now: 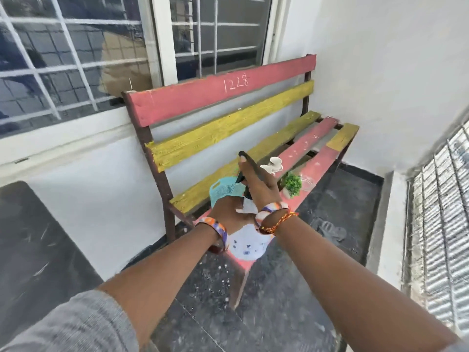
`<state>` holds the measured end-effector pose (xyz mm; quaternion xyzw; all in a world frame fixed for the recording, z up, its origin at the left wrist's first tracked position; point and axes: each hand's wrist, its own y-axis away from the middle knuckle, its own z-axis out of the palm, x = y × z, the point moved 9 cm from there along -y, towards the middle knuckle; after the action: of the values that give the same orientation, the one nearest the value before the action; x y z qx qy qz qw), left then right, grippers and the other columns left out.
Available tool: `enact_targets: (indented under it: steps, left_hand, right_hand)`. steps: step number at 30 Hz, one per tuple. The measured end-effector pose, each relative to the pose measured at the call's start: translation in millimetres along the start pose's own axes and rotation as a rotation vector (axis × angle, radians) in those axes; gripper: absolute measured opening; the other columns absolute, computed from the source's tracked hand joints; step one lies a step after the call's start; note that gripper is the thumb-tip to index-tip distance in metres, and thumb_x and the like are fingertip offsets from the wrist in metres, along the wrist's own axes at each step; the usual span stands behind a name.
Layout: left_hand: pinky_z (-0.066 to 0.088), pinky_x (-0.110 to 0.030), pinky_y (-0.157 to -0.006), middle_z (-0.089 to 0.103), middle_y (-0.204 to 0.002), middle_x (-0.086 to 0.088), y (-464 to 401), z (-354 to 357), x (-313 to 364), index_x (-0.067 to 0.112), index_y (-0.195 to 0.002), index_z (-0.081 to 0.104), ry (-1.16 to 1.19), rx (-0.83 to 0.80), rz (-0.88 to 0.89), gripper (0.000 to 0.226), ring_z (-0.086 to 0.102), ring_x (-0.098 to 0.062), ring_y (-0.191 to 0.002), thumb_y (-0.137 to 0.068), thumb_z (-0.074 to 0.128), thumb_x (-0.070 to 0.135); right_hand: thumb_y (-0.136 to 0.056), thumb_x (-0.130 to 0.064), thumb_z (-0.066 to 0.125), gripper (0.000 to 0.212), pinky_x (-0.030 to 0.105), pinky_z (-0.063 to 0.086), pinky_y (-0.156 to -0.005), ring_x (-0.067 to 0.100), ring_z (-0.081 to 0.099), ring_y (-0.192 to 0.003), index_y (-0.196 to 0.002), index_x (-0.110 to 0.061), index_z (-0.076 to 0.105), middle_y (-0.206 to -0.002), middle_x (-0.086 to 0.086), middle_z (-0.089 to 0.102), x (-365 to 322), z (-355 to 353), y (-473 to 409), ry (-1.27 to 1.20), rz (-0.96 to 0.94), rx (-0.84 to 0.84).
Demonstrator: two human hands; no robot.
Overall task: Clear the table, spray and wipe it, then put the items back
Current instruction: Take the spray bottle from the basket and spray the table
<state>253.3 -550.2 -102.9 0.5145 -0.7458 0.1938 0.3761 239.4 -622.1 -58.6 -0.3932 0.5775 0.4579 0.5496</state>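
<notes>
a white-walled corner with barred windows and a dark speckled floor, and against the wall a slatted bench (228, 102) painted red and yellow that serves as the table here. on its seat slats sit a teal mesh basket (223, 190), two small white cups (275, 162), a little potted green plant (291, 185), what looks like a clear glass dish (308, 183), and a white cloth with blue print (247, 243) at the near end. the right hand (256, 184) has its grip closed on a slim black object (250, 163), thumb laid along it; i cannot tell what it is. the left hand (228, 212) rests down by the basket and cloth, its fingers hidden, so i cannot tell its grip. the clearing looks to be in hand. to do it well, i'd lift the black thing straight off and set it away, then take the cups singly, since they stand near the slat gaps.
</notes>
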Motion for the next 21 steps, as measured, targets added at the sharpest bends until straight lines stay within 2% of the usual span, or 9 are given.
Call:
enact_targets:
  steps: [3,5,6,8,10,12,14,17,21]
  left_hand:
    - [0.042,-0.022,-0.066,0.065,-0.108,-0.012,-36.8,-6.1,-8.6,0.001,-0.113,0.062,0.14,-0.004,-0.005,0.047,0.058,-0.022,-0.1,-0.073,0.077,0.022]
    - [0.043,-0.015,-0.065,0.064,-0.101,-0.012,-66.3,-4.9,-16.9,0.0,-0.11,0.063,0.112,-0.061,-0.018,0.047,0.057,-0.02,-0.096,-0.071,0.079,0.02]
    - [0.04,-0.013,-0.061,0.063,-0.1,-0.013,-81.1,-3.0,-20.9,-0.001,-0.109,0.064,0.058,-0.097,-0.032,0.044,0.055,-0.02,-0.093,-0.073,0.077,0.019]
    - [0.038,-0.02,-0.067,0.066,-0.109,-0.016,-104.6,3.7,-29.9,0.001,-0.111,0.064,-0.001,-0.175,-0.032,0.051,0.059,-0.025,-0.1,-0.069,0.077,0.028]
    - [0.034,-0.022,-0.076,0.066,-0.116,-0.015,-129.1,12.7,-39.9,0.003,-0.113,0.064,-0.043,-0.243,-0.042,0.065,0.059,-0.028,-0.11,-0.059,0.068,0.039]
    - [0.033,-0.021,-0.081,0.063,-0.124,-0.011,-158.5,18.4,-51.6,0.007,-0.118,0.061,-0.06,-0.284,-0.085,0.065,0.056,-0.026,-0.117,-0.061,0.072,0.037]
    - [0.033,-0.022,-0.088,0.059,-0.13,-0.009,-184.7,20.6,-58.7,0.008,-0.123,0.058,-0.042,-0.304,-0.144,0.064,0.052,-0.024,-0.123,-0.067,0.076,0.033]
    - [0.034,-0.025,-0.09,0.057,-0.131,-0.01,-230.1,23.3,-78.5,0.008,-0.124,0.058,-0.042,-0.269,-0.198,0.06,0.05,-0.027,-0.123,-0.072,0.076,0.031]
    - [0.034,-0.025,-0.085,0.059,-0.128,-0.012,-260.5,22.5,-109.8,0.009,-0.121,0.062,-0.053,-0.154,-0.311,0.044,0.051,-0.029,-0.121,-0.08,0.071,0.022]
  right_hand:
    - [-0.078,-0.02,0.075,0.041,0.035,0.05,-0.078,0.026,0.059,-0.085,-0.113,-0.003,0.061,-0.095,0.017,0.065,-0.6,3.1,-36.8,0.327,-0.044,-0.166]
    - [-0.074,-0.007,0.077,0.03,0.043,0.052,-0.082,0.036,0.064,-0.089,-0.094,0.004,0.057,-0.082,0.016,0.058,6.3,2.2,-70.2,0.487,-0.078,-0.278]
    - [-0.073,-0.003,0.077,0.024,0.039,0.053,-0.078,0.033,0.066,-0.088,-0.082,-0.001,0.055,-0.077,0.012,0.055,12.8,-1.0,-89.8,0.526,-0.071,-0.305]
    - [-0.072,0.0,0.077,0.033,0.025,0.048,-0.062,0.006,0.065,-0.069,-0.071,-0.013,0.047,-0.066,0.002,0.052,25.3,-4.0,-114.8,0.622,-0.071,-0.384]
    - [-0.073,0.001,0.076,0.026,0.031,0.047,-0.061,0.007,0.056,-0.066,-0.081,-0.008,0.053,-0.072,0.01,0.058,43.9,-5.3,-141.6,0.699,-0.043,-0.465]
    - [-0.072,-0.001,0.076,0.04,0.048,0.051,-0.081,0.026,0.061,-0.087,-0.105,0.006,0.053,-0.098,0.027,0.063,61.9,-3.4,-174.3,0.755,-0.02,-0.531]
    - [-0.072,-0.004,0.077,0.048,0.053,0.049,-0.087,0.038,0.061,-0.099,-0.111,0.008,0.051,-0.106,0.029,0.062,71.8,-1.2,-205.9,0.777,-0.024,-0.554]
    - [-0.073,-0.008,0.074,0.047,0.039,0.05,-0.08,0.033,0.061,-0.092,-0.114,0.002,0.052,-0.104,0.018,0.065,84.6,1.7,-254.2,0.839,-0.046,-0.552]
    - [-0.074,-0.009,0.073,0.074,0.026,0.043,-0.071,0.028,0.063,-0.094,-0.139,-0.006,0.036,-0.103,0.01,0.068,102.3,16.0,-286.3,0.825,-0.066,-0.527]
